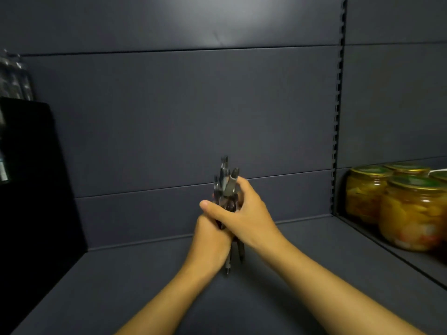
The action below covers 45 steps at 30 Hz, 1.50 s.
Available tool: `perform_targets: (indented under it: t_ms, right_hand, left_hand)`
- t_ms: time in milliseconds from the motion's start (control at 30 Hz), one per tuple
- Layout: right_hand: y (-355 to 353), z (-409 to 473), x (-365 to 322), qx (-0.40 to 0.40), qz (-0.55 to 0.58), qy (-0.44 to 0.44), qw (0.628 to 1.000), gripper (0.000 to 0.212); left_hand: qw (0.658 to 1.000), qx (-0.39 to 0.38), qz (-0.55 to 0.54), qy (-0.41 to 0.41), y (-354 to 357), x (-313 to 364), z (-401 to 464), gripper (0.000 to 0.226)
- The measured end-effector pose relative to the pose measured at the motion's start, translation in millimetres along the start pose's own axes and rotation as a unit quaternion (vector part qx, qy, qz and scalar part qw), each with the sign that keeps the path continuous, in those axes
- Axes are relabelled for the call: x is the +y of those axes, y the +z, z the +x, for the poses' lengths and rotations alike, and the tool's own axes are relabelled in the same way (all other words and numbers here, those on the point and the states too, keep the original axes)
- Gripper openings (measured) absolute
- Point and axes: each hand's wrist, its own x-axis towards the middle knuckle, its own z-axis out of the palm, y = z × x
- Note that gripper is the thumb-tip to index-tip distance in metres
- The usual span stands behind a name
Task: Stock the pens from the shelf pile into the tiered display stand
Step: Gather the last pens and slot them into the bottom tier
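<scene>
A bundle of several dark pens (227, 182) stands nearly upright above the middle of the grey shelf (125, 286). My left hand (210, 243) grips the lower part of the bundle. My right hand (244, 213) wraps around the bundle just above it, thumb across the front. Pen caps stick out above my right hand and pen tips (227, 267) poke out below both hands. The black display stand (31, 180) stands at the left edge, only its side showing, with clear pen ends (14, 78) rising above it.
Glass jars (411, 213) of yellow preserves with green-gold lids stand on the neighbouring shelf at the right, behind a slotted upright (337, 131). The grey back panel (193, 105) closes the shelf behind my hands.
</scene>
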Motion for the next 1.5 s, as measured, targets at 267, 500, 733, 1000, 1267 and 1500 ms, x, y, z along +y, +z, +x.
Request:
perform_targets:
  t_ms: [267, 500, 733, 1000, 1267, 1500]
  right_hand:
    - [15, 3, 2, 0.019, -0.046, -0.044, 0.998, 0.029]
    - [16, 3, 24, 0.007, -0.056, -0.034, 0.998, 0.039]
    - [16, -5, 43, 0.017, -0.039, -0.027, 0.999, 0.044]
    - [11, -9, 40, 0.022, -0.014, -0.055, 0.998, 0.051]
    - [13, -9, 51, 0.052, 0.01, -0.025, 0.998, 0.049]
    - [15, -13, 50, 0.052, -0.011, -0.016, 0.998, 0.043]
  left_hand:
    - [0.995, 0.059, -0.075, 0.009, 8, -14, -3, 0.028]
    - [0.994, 0.033, -0.103, -0.031, 14, -29, -1, 0.035]
    - [0.995, 0.007, -0.098, -0.034, 16, -43, -7, 0.022]
    - [0.995, -0.017, -0.097, -0.008, 13, -48, -8, 0.042]
    - [0.998, -0.059, 0.016, 0.021, 9, -52, -9, 0.041]
    - [0.999, -0.044, 0.011, 0.028, 8, -46, -14, 0.045]
